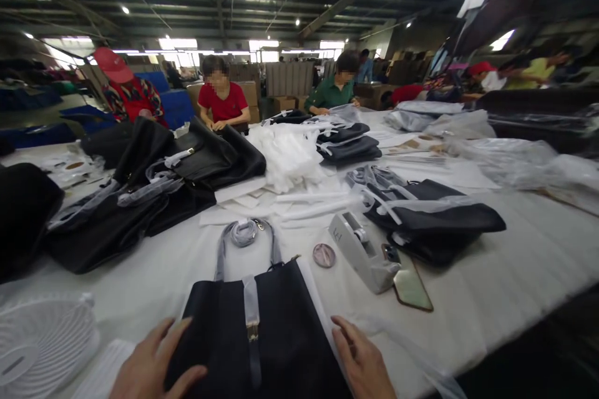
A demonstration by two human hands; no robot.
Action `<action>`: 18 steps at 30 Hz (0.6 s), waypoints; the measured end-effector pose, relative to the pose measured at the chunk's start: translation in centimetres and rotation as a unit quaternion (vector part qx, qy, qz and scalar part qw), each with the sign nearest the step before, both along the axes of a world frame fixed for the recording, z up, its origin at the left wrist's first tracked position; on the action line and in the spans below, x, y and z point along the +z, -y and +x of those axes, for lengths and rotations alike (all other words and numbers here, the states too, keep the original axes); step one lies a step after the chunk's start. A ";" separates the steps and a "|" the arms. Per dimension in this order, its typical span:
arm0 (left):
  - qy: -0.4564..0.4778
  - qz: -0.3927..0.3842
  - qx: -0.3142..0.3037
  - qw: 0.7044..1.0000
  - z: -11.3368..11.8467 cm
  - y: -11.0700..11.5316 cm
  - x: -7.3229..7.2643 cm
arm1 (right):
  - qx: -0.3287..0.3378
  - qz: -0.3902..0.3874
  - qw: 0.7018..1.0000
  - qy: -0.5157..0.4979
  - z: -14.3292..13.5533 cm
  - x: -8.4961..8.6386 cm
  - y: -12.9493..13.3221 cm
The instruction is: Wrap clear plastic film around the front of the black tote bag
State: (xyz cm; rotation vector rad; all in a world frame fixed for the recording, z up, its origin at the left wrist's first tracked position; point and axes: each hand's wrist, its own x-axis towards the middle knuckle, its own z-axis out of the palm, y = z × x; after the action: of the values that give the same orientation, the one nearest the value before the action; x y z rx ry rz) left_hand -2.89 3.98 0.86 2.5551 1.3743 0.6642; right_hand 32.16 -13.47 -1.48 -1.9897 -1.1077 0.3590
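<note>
A black handbag [281, 330] lies flat on the white table [515, 262] right in front of me, its wrapped handles [246, 240] pointing away. My left hand [152, 365] rests on the bag's left edge, fingers spread. Along the bag's right edge lies my right hand [362, 361], fingers together, touching a thin clear plastic sheet [402, 340] beside it. Neither hand grips anything.
A grey tape dispenser [365, 252], a small round disc [324, 255] and a phone [412, 287] lie just beyond the bag. Piles of black bags [140, 199] sit left and right [435, 218], white wrapping [290, 159] in the middle. A white fan [42, 343] stands at lower left. Several people work across the table.
</note>
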 end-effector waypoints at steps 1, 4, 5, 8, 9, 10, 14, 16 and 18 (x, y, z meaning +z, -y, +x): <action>-0.022 0.022 -0.066 0.997 2.5 -1.0 1.4 | -0.003 0.011 1.000 0.014 -0.3 -0.1 -0.3; -0.077 0.041 -0.287 0.954 11.7 -3.4 4.8 | -0.011 0.035 0.996 0.078 -1.2 -0.7 -1.0; -0.090 0.034 -0.363 0.927 14.8 -4.0 5.5 | -0.014 0.046 0.992 0.112 -1.5 -1.2 -1.1; -0.119 0.017 -0.530 0.840 22.4 -5.5 5.9 | -0.025 0.072 0.973 0.219 -2.0 -2.7 -1.5; -0.124 0.017 -0.566 0.815 24.1 -6.0 5.4 | -0.027 0.077 0.967 0.242 -2.1 -3.3 -1.6; -0.127 0.020 -0.594 0.794 25.5 -6.3 4.6 | -0.027 0.079 0.964 0.254 -2.3 -3.7 -1.7; -0.136 0.035 -0.638 0.757 27.5 -6.8 -0.1 | -0.008 0.073 0.977 0.201 -2.7 -3.8 -1.7; -0.136 0.034 -0.625 0.768 27.1 -6.5 -2.3 | 0.014 0.047 0.993 0.110 -2.3 -2.7 -1.3; -0.129 0.027 -0.600 0.789 26.4 -6.1 -3.7 | 0.036 -0.010 0.999 -0.014 -1.4 -1.3 -0.5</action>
State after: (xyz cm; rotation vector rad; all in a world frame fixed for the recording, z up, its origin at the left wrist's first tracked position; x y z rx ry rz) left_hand 23.50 10.05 -2.84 2.8753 -0.4271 0.0818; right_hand 30.75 -12.97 -2.82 -1.9595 -1.1650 0.4350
